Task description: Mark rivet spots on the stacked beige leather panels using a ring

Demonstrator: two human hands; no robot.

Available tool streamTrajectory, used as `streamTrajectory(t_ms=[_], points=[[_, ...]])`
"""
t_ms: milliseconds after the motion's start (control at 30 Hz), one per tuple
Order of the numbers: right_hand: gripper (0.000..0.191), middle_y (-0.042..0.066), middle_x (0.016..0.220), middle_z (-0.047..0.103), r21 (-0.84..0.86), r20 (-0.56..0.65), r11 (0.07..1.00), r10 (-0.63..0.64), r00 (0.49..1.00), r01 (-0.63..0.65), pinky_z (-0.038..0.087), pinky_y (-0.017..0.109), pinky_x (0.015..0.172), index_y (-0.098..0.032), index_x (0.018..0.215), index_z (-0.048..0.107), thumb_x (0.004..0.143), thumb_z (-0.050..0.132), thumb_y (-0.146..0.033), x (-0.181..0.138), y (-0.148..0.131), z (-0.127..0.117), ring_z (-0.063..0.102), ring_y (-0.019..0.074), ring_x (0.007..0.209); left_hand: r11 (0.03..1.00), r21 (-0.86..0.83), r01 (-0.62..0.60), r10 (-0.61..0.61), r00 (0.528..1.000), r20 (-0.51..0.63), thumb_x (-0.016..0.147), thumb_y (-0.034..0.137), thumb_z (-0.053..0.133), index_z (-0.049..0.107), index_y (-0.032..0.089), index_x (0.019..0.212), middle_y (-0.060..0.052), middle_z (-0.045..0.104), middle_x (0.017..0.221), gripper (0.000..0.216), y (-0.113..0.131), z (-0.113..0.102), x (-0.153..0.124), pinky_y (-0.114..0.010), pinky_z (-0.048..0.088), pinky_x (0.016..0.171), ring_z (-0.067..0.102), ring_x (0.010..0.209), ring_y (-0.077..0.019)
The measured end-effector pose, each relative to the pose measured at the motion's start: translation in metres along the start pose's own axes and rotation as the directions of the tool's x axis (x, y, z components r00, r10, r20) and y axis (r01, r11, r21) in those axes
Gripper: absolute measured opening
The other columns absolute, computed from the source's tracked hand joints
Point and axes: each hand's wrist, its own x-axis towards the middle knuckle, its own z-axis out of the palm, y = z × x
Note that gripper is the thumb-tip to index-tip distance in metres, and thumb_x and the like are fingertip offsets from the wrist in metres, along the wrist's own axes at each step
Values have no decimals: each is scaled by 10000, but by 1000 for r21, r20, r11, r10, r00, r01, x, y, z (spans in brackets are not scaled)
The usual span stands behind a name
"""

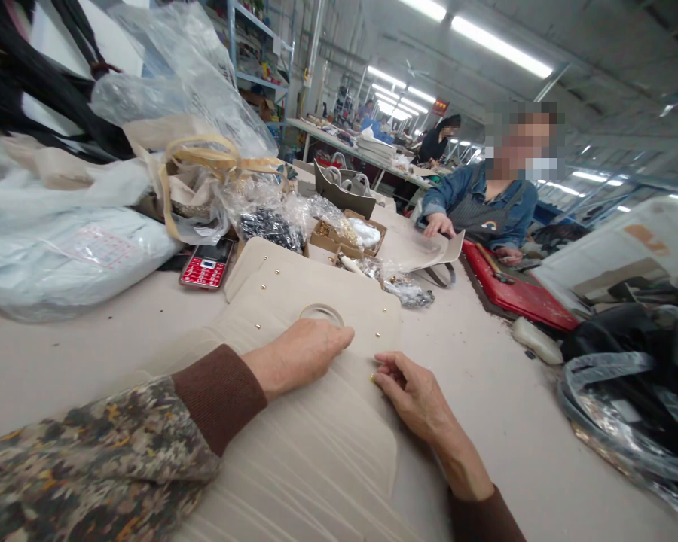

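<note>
A beige leather panel [316,421] with small gold studs lies flat on the table in front of me. My left hand [299,357] rests on it, fingers curled down against the panel, just below a round clear ring [321,312]. My right hand [410,391] sits at the panel's right edge, its fingertips pinched on a tiny gold stud [372,378]. More beige panels [271,263] lie stacked behind.
Cardboard boxes of small hardware [344,237] and plastic bags [192,83] crowd the far left. A red phone [206,269] lies by them. A co-worker [486,207] sits across with a red tray [514,290]. Dark bags [633,376] lie at right.
</note>
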Motion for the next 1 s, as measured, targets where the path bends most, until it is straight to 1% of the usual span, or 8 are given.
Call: streamTrajectory(t_ms=[233,433,500,600,667,767,833,1000], points=[[141,11,720,718,-65,-69,987,141,988,-146,477,281,609,-212,845,711,813,588,-274,6,-10,10,644,178,642,1000,-19,8,-8,999,-37,916,137,475,595,175,905,-78,666,725,125,-2,6,0,-312,414,585,632,684,-230],[140,6,658,701,-97,-114,975,190,975,-201,439,278,583,-218,728,709,782,596,-281,15,-7,10,616,177,610,1000,-4,18,-18,1000,-10,918,149,469,588,181,915,-76,675,749,124,-3,6,0,-309,394,576,626,685,-229],[164,7,643,681,-37,-102,974,217,971,-222,443,272,572,-208,770,718,802,591,-306,15,-2,8,601,169,602,1000,-3,13,-13,1000,-4,925,159,461,583,182,916,-71,671,753,124,-3,6,-1,-309,390,574,621,689,-228],[278,7,630,645,163,-72,954,265,961,-251,454,253,516,-177,949,714,870,532,-372,10,7,5,576,148,552,999,-32,3,-4,1000,-10,931,144,447,568,184,930,-59,668,793,127,-4,4,-3,-303,397,591,618,722,-218],[318,21,689,658,229,-129,949,250,960,-216,475,252,511,-167,1039,690,898,497,-378,7,10,5,587,143,557,999,-38,3,-4,1000,-18,933,134,441,562,185,943,-56,661,819,132,-4,2,-3,-301,400,598,614,735,-212],[305,62,842,701,149,-308,982,160,938,-118,527,292,610,-176,1062,678,919,457,-331,6,11,8,638,161,659,1000,3,20,-20,1000,-16,938,132,430,573,184,952,-65,640,827,153,-3,-1,-1,-299,402,600,599,718,-206],[290,80,907,718,85,-375,993,107,921,-81,542,334,719,-177,1043,681,917,451,-302,8,11,11,665,185,747,999,26,31,-31,1000,0,938,132,425,580,184,950,-70,635,823,163,-1,-3,-1,-295,398,592,594,700,-202],[275,85,926,739,88,-388,993,108,915,-80,531,371,804,-173,1015,689,896,477,-299,8,13,14,684,214,814,1000,-27,0,2,994,107,957,210,417,580,211,942,-38,649,708,163,1,-10,-3,-290,364,536,607,638,-211]])
